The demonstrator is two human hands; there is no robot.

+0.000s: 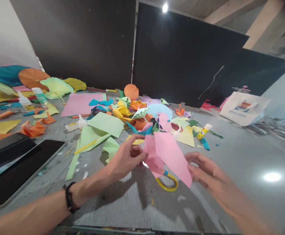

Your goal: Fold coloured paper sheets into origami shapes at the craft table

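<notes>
I see plain pink paper [169, 156] in two panels, the longer slanting far-left to near-right, edges pinched by half-curled left hand [129, 151] and right hand [208, 171].

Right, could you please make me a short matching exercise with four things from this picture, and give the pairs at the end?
Things
1. pink paper
2. yellow loop
3. glue stick
4. white bag

Descriptions
A. bears a printed picture, toward the right of the view
B. partly hidden behind the pink paper
C. held between the left hand and the right hand
D. yellow body with a white cap

Pairs: 1-C, 2-B, 3-D, 4-A
</notes>
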